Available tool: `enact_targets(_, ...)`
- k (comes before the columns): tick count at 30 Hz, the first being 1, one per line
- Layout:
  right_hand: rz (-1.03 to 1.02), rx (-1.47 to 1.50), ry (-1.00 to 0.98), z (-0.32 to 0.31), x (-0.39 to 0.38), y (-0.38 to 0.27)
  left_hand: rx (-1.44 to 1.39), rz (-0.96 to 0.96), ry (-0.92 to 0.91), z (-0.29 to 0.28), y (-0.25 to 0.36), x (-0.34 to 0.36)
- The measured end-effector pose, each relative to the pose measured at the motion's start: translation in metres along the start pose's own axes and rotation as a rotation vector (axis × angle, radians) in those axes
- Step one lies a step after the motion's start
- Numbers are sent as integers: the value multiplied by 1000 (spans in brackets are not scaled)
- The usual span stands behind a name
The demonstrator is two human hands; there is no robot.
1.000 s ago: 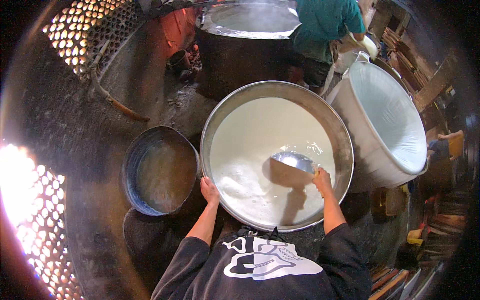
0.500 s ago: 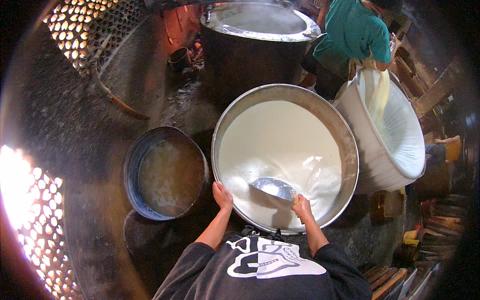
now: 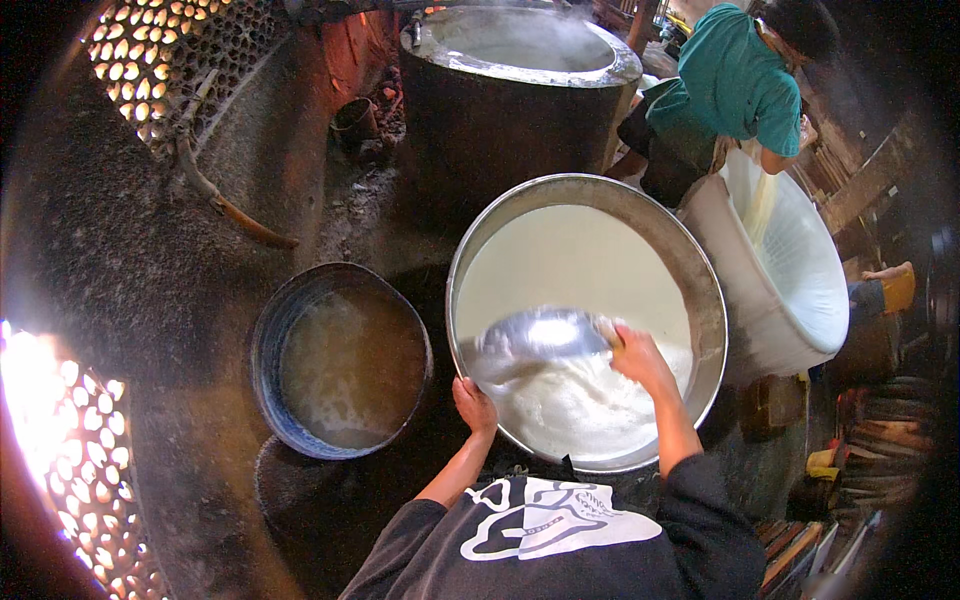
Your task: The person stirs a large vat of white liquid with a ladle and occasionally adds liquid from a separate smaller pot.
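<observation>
A wide round metal tub stands before me, holding a white milky liquid with froth near my side. My right hand is closed round the short handle of a shiny metal scoop. The scoop is smeared by motion and hangs over the liquid at the tub's left half; whether its edge dips in, I cannot tell. My left hand grips the tub rim at the near left, fingers curled over the edge.
Left of the tub, a blue-rimmed round vat holds brownish liquid. A large steaming cauldron stands at the back. At the right, a person in a teal shirt leans over a cloth-lined barrel. Stacked firewood lies far right.
My right hand has lifted the scoop and moved it away from me. In the view, the tub and left hand sit slightly further right. The person in teal bends lower over the barrel.
</observation>
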State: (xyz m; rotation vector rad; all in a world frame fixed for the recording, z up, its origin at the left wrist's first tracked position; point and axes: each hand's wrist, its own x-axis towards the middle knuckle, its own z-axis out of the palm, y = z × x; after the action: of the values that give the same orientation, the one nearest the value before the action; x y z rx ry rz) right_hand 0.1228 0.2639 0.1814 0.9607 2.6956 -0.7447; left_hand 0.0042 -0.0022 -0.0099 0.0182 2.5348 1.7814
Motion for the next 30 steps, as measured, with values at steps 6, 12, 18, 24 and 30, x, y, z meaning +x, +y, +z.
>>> enact_targets(6, -62, -100, 216, 24, 82, -28, 129, -48, 74, 9, 1, 0)
enact_targets(12, 54, -151, 52, 70, 79, 25, 144, 3, 94, 7, 4, -1)
enact_targets(18, 131, -146, -1, 111, 42, 103, 203, 47, 113, 9, -3, 1)
enact_targets(24, 170, -149, -4, 122, -10, 159, 222, -21, 75, 6, -6, 7)
enact_targets(30, 70, -192, 19, 124, -60, 247, 241, 28, 95, 8, -7, 9)
